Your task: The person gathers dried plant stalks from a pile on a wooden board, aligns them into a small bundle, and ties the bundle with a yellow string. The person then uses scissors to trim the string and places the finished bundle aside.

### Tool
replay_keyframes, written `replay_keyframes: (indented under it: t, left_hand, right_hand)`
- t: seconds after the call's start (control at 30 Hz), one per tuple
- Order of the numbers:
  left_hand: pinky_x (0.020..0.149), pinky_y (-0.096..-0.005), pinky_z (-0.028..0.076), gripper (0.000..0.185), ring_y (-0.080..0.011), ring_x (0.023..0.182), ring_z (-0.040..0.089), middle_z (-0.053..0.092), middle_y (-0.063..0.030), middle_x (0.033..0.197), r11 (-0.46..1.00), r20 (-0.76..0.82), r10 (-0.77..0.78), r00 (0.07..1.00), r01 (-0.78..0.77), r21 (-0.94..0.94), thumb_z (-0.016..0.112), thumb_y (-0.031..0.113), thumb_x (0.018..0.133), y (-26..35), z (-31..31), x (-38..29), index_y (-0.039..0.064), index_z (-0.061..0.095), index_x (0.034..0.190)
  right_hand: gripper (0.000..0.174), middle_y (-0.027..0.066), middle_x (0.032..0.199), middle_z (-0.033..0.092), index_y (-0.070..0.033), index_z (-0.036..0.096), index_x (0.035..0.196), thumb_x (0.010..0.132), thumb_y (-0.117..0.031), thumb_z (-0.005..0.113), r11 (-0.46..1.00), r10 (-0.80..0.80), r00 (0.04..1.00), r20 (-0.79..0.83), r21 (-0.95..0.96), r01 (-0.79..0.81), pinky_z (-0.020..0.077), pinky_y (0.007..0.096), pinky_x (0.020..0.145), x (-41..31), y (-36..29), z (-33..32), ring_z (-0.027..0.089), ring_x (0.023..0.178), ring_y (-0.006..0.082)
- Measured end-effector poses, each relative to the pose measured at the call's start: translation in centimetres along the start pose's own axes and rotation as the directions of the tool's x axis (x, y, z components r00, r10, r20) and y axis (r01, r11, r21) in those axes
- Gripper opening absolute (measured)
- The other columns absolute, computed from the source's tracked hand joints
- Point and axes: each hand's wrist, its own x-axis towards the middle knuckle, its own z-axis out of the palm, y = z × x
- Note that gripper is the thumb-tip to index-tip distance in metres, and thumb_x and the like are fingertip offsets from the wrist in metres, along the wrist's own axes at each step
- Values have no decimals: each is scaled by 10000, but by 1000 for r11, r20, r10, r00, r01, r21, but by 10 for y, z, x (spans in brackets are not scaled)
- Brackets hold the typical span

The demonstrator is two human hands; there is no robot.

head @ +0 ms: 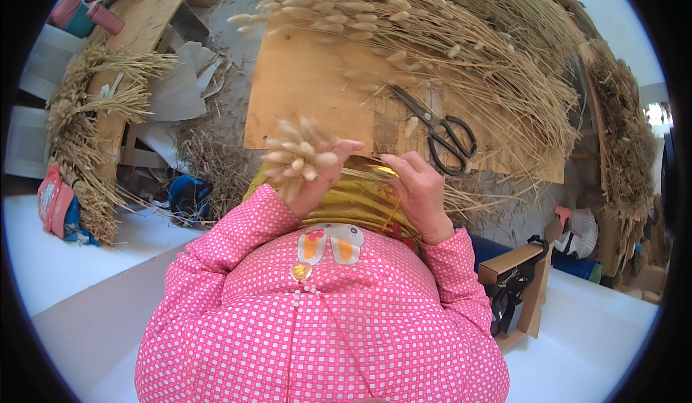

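Observation:
A small bunch of dried bunny-tail grass (299, 159) is held in my left hand (319, 184), its fluffy heads to the left and its stems running right across my lap. My right hand (420, 189) grips the stems together with a thin yellow tie (386, 171); part of the tie hangs below the fingers. Black-handled scissors (436, 127) lie partly open on the wooden board (308, 84), just beyond my right hand. A large heap of the same dried grass (448, 24) covers the board's far and right parts.
At left, more dried bundles (130, 86) lie on a wooden plank (148, 16), with a pink cup (105, 18) near its far end. Loose stalks litter the floor. A cardboard box (513, 289) with black straps stands at my right. Dark dried plants (621, 127) line the right side.

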Motion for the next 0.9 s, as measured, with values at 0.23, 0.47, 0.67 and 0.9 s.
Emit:
replay_keyframes:
  t: [0.23,0.47,0.67,0.9]
  left_hand:
    - [564,-217,271,419,-34,627,343,413,70,725,998,93,49,994,-45,-51,544,234,1057,4,-6,0,45,557,1431]
    - [562,-196,360,608,-32,631,443,520,47,762,981,174,192,966,-195,2,508,441,1092,-11,-19,5,-14,475,1494]
    - [515,-192,423,824,-73,552,513,659,-78,833,987,-77,160,984,-159,14,308,644,1083,-16,-11,7,-39,391,1535]
    - [384,-224,237,499,-49,409,289,440,42,583,869,-248,-51,967,-79,-488,370,544,1114,-18,-17,18,114,572,961]
  right_hand:
    - [209,124,849,670,-56,733,1144,944,-14,687,987,61,975,-211,160,-27,517,354,591,-2,-9,-3,663,688,277]
    - [240,35,806,549,-120,643,1107,876,-183,627,962,-239,971,-26,-143,233,522,360,600,-1,-20,31,644,715,200]
    - [356,17,939,649,-121,692,1201,851,-180,723,964,-236,962,-139,-160,214,534,358,778,-4,-10,23,658,858,200]
    - [233,69,943,686,-98,723,1136,903,-83,719,930,-55,806,-589,-325,-174,524,388,784,-82,54,-40,659,867,254]
